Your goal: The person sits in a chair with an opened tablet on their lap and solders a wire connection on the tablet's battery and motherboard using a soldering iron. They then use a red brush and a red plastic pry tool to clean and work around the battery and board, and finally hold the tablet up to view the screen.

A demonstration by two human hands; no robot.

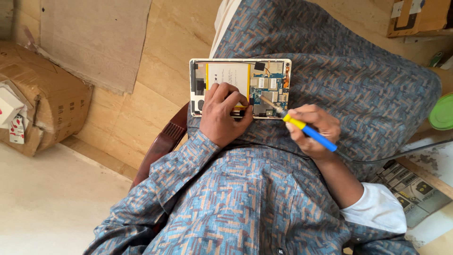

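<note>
On your lap, your left hand (222,113) presses flat on the opened tablet (239,88); your right hand (314,130) grips the soldering iron (302,127), tip on the circuit board (270,92).

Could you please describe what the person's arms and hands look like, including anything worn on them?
Both hands are bare, with no gloves, rings or watch visible. The left hand comes out of a long sleeve in blue-grey cloth with a small brown and blue block pattern, reaching the wrist. The right hand has a bare forearm; its sleeve is rolled up near the elbow, showing a white cuff.
</note>
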